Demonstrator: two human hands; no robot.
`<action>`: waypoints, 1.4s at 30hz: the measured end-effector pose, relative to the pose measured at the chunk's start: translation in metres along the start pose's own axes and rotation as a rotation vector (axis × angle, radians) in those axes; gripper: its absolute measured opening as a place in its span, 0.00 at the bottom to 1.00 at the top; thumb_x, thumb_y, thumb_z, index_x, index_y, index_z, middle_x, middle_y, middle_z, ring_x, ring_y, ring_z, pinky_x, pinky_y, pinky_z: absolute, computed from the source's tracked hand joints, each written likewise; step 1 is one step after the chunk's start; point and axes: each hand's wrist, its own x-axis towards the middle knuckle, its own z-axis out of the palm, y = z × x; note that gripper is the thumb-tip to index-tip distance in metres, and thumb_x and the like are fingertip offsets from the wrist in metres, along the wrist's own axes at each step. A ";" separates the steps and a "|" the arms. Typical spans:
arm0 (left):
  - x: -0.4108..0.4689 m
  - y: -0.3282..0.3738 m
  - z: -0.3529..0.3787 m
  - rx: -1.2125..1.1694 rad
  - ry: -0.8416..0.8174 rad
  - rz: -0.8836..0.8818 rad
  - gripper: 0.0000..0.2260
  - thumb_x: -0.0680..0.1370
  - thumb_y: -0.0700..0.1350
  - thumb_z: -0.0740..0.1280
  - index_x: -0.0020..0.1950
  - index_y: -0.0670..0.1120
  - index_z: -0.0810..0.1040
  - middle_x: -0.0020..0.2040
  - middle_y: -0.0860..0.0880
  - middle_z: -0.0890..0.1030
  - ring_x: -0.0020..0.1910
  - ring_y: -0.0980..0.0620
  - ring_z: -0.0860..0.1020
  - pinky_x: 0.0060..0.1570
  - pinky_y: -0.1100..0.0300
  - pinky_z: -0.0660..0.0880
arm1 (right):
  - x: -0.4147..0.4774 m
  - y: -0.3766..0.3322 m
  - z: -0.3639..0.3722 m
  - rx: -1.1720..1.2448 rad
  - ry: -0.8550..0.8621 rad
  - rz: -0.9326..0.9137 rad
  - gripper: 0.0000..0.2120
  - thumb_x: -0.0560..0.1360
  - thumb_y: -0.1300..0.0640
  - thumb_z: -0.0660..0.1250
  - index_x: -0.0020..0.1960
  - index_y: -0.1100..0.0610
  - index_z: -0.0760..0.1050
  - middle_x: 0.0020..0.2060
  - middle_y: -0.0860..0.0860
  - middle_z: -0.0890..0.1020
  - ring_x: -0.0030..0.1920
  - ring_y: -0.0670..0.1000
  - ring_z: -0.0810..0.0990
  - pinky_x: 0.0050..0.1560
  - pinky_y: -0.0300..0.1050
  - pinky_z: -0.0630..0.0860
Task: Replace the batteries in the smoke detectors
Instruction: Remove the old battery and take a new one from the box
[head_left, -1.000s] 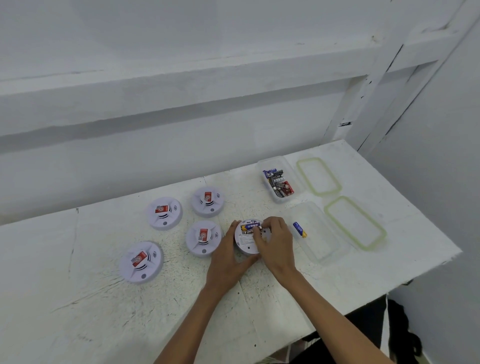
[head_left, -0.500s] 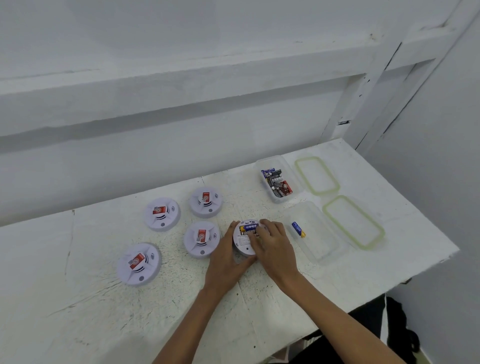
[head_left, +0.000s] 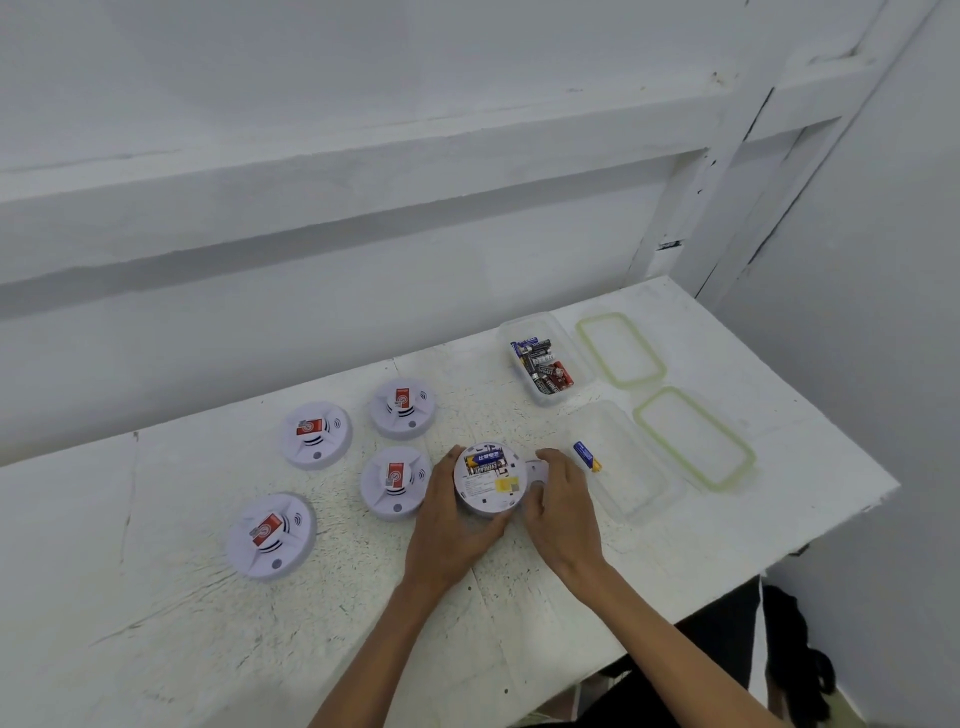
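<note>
A smoke detector (head_left: 488, 480) lies upside down on the white table, its battery bay open with blue and black batteries inside. My left hand (head_left: 447, 519) grips its left rim, thumb at the top and fingers under the near edge. Just to the right of it, my right hand (head_left: 563, 509) curls its fingers around a small white battery cover (head_left: 540, 472). Several other detectors lie face up with red stickers, the nearest (head_left: 396, 480) just left of my left hand.
A clear container (head_left: 511, 327) holding several batteries stands at the back right. A second clear container (head_left: 639, 499) holds one blue battery (head_left: 587, 456). Two green-rimmed lids (head_left: 621, 348) (head_left: 693, 437) lie further right, near the table's edge (head_left: 883, 488).
My right hand has left the batteries in the bay and moved right onto the white cover. The open bay now shows fully. My left hand has kept its grip.
</note>
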 end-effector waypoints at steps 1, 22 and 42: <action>0.000 -0.001 0.000 -0.003 0.003 0.008 0.41 0.70 0.59 0.78 0.76 0.45 0.65 0.71 0.52 0.75 0.72 0.54 0.72 0.71 0.54 0.72 | 0.000 0.004 0.001 -0.018 -0.012 0.007 0.20 0.78 0.59 0.64 0.69 0.56 0.68 0.65 0.52 0.73 0.66 0.51 0.70 0.57 0.37 0.71; -0.003 0.003 -0.004 -0.030 -0.011 0.038 0.42 0.72 0.58 0.75 0.79 0.43 0.61 0.74 0.50 0.71 0.75 0.51 0.69 0.73 0.51 0.70 | -0.015 0.002 0.003 -0.058 0.031 -0.001 0.26 0.70 0.55 0.72 0.65 0.54 0.68 0.63 0.50 0.71 0.57 0.53 0.73 0.51 0.47 0.77; -0.004 0.004 -0.006 -0.029 -0.009 0.022 0.42 0.72 0.60 0.76 0.79 0.46 0.62 0.75 0.53 0.70 0.76 0.55 0.67 0.74 0.55 0.68 | -0.015 -0.024 -0.009 0.258 0.076 -0.023 0.29 0.71 0.58 0.74 0.67 0.50 0.65 0.64 0.45 0.69 0.60 0.48 0.73 0.52 0.25 0.70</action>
